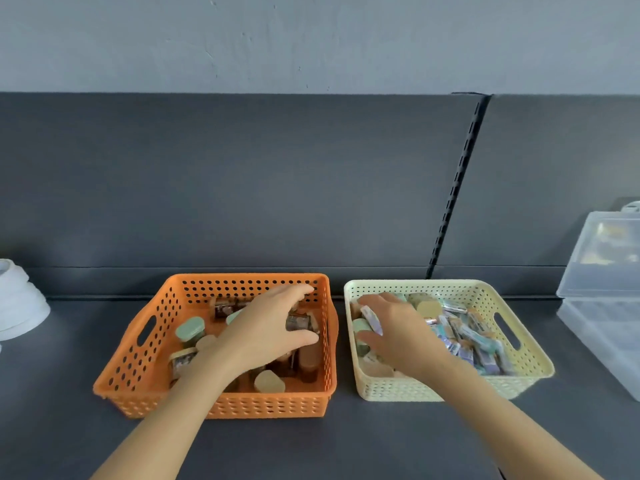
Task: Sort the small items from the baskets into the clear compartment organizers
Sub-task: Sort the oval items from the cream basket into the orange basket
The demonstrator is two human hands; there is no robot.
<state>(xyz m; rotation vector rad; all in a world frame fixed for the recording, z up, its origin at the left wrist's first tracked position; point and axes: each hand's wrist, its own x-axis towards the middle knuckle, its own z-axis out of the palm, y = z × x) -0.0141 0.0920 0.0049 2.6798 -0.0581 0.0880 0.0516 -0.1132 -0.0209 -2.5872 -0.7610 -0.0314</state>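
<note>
Where the small items (269, 381) lie: heaped in the orange basket (221, 405), lower centre, and in the cream basket (391, 389) just to its right.
Left hand (266, 327): curled round a dark-labelled jar (298, 322).
Right hand (401, 330): pinching a pale packet (371, 318).
Clear organizer (602, 271): far right edge of the frame, well apart from the baskets.
Risk: with two hands carrying at once, either piece may slip onto the tabletop (346, 445) on the way across.

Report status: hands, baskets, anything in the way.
Left hand in orange basket, gripping brown packet. Right hand in cream basket, pinching lilac packet. Clear organizer far right, untouched. Nothing blocking.
</note>
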